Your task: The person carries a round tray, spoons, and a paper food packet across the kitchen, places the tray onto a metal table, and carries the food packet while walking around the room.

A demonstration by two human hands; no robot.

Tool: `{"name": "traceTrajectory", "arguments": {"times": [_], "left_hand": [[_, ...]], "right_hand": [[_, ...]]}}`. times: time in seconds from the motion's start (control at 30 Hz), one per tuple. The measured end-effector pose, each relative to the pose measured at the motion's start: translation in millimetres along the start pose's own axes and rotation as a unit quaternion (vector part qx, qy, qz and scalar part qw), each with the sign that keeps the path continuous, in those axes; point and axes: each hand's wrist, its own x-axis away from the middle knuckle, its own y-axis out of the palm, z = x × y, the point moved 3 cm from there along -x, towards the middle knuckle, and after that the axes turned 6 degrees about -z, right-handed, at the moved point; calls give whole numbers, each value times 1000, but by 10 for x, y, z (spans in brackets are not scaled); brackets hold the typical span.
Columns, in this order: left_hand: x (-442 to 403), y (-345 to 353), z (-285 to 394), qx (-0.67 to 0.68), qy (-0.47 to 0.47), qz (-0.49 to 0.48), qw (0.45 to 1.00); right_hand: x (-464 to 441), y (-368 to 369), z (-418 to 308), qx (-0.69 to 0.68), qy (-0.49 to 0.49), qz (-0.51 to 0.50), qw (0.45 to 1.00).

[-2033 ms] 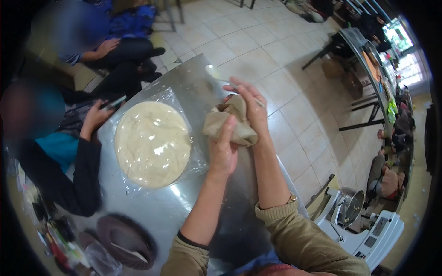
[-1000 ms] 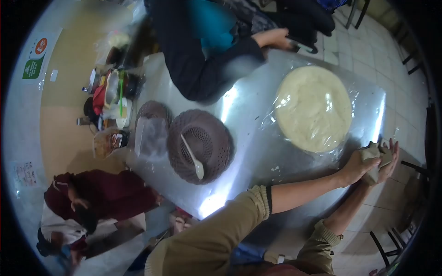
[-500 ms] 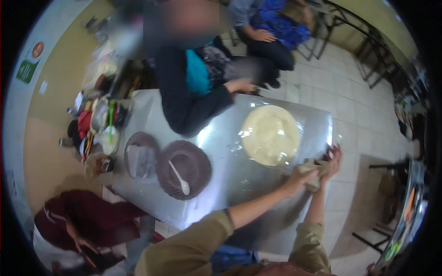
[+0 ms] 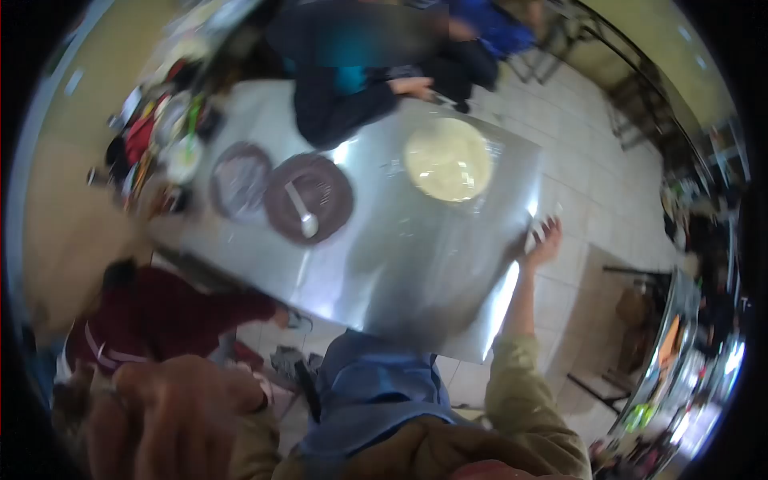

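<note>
My left hand (image 4: 176, 408) is raised close to the camera at the lower left, blurred, its fingers curled. A grey-brown cloth (image 4: 72, 404) shows at its far side, partly hidden by the hand. My right hand (image 4: 546, 244) hovers at the right edge of the metal table (image 4: 400, 264), fingers apart and loosely bent, holding nothing. Nearest to it on the table is a round, pale yellow mass (image 4: 450, 160) with clear plastic film around it.
On the table's left are a brown woven basket (image 4: 340, 200) with a white spoon (image 4: 304, 212) in it and another basket (image 4: 240, 180) with clear plastic. A person in a dark sleeve (image 4: 336, 112) leans at the far side. Someone in maroon (image 4: 168, 312) is at the left.
Both my hands were together on the cloth at the table's right edge. My left hand has swung left and toward the camera with it; my right hand has let go. The view has shifted.
</note>
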Motion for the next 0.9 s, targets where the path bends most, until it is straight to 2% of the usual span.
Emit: {"name": "traceTrajectory", "arguments": {"times": [0.17, 0.33, 0.47, 0.6, 0.7, 0.73, 0.8, 0.9], "left_hand": [[-30, 732, 16, -128, -54, -82, 987], [149, 1271, -12, -261, -33, -73, 962], [260, 1460, -69, -314, -16, -100, 944], [287, 1384, -21, -338, 19, -145, 930], [349, 1375, -23, -366, 58, -184, 910], [382, 1385, -5, -366, 73, -177, 911], [581, 1441, 9, -309, 133, -104, 936], [943, 1392, 116, -280, 161, 18, 946]], "right_hand": [[730, -599, -391, 48, 41, -43, 997], [920, -929, -729, 112, 46, -35, 992], [824, -848, -811, 90, 22, -55, 994], [849, -432, -1091, 83, -6, -108, 991], [925, -256, -1130, 132, -45, -166, 976], [994, -201, -1147, 134, -55, -177, 973], [1188, -109, -1220, 147, -50, -206, 966], [1449, -39, -1109, 179, -56, -264, 946]]}}
